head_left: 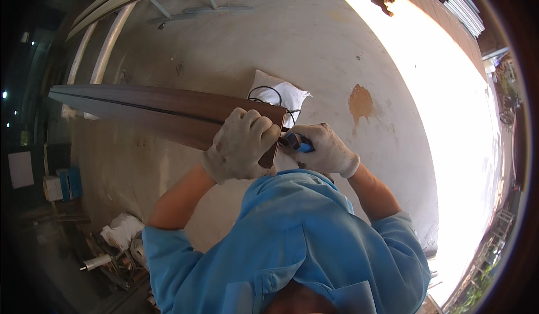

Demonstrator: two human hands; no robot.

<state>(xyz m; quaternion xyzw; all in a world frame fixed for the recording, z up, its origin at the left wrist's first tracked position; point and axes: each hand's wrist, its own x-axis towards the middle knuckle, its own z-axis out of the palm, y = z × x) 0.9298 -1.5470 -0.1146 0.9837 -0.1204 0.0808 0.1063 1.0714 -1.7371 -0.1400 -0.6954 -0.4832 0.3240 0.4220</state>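
Gloved fingers of the left hand [241,144] curl tight over the near end of a long dark brown panel [163,112], which runs away to the left and hangs in the air above the concrete floor [314,44]. Just to its right, the right hand [323,148] is wrapped narrowly around a small blue-handled tool [296,141], whose tip meets the panel's end edge beside the left fingers.

Risk lies in that closeness: if the tool slips off the edge, it could strike the left glove, since the fingers sit touching the spot being worked. The panel is held at one end only, so its far length may sag or swing and twist out of the grip.

As for containers, a white sack [281,95] lies on the floor beyond the hands with a black cable [265,91] looped on top of it; its contents cannot be told. Near the left edge stand small blue and white boxes [62,185], too dim to show what they hold.
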